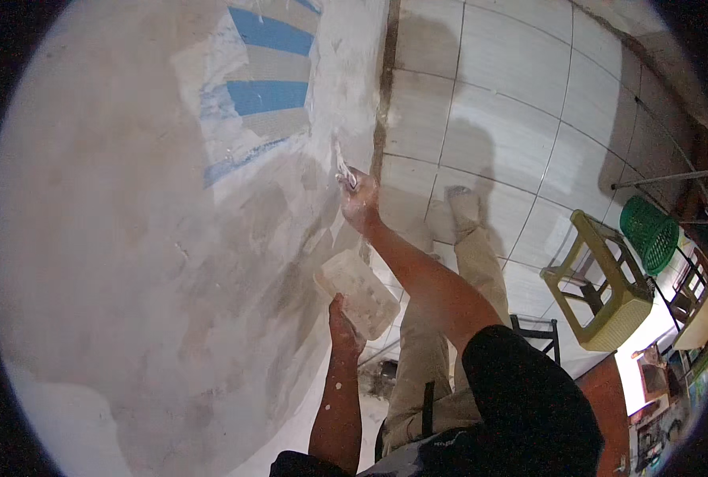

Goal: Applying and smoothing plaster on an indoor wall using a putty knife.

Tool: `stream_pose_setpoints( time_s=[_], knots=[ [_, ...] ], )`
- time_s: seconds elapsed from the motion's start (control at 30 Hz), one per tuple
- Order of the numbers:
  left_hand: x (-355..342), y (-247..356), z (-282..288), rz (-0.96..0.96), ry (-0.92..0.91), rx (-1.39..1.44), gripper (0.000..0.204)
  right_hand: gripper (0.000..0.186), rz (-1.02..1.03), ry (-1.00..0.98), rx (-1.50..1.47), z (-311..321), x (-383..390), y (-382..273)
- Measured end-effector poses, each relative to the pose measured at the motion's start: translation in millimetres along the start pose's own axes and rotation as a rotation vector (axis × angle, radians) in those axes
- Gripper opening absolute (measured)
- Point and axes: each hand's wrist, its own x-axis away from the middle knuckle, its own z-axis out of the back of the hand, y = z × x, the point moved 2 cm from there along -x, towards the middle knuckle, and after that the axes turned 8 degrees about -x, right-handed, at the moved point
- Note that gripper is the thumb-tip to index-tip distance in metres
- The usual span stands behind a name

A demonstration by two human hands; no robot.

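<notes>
My right hand (359,200) is closed round a putty knife (343,163), its thin blade smeared with white paste and seen nearly edge-on. The blade is at the wall (155,262), close to its lower edge; I cannot tell whether it touches. Below it, my left hand (346,327) grips a whitish, translucent rectangular tub (358,292) by its side, tilted beside the wall. Patchy white and grey plaster covers most of the wall. A blue-and-grey striped patch (268,95) shows through further up. Flecks of white dot my left forearm.
Pale floor tiles (509,103) meet the wall along a dark, rough joint (382,103). To the right lies a yellowish plastic stool (600,286), with a green basket (649,235) and thin metal legs (672,179) behind it. A black frame (537,334) stands near my legs.
</notes>
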Motion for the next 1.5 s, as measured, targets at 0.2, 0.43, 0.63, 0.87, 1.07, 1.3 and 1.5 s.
stream_pose_setpoints(
  time_s=[0.2,0.43,0.63,0.87,1.07,1.3,1.5],
  knots=[
    [-17,-5,-30,0.064,-0.127,-0.018,0.058,0.015,0.235,-0.140,-0.027,73,21,50],
    [-28,-4,-41,0.104,-0.137,-0.040,0.060,0.029,-0.426,0.103,-1.033,106,-29,110],
    [-34,10,-16,0.104,-0.095,0.030,0.059,0.024,-0.570,0.045,-1.499,43,-62,78],
    [-48,4,-39,0.097,-0.045,-0.051,0.060,0.020,0.277,-0.246,0.317,64,-48,46],
    [-68,-5,-37,0.038,-0.127,-0.016,0.059,0.028,-0.274,-0.360,-0.151,69,-13,21],
    [-80,-15,-22,0.083,-0.031,-0.102,0.061,0.021,-0.312,0.001,-0.504,66,-23,63],
    [-73,-7,-28,0.083,0.024,-0.072,0.057,0.019,-0.240,-0.326,-0.070,51,24,16]
  ],
)
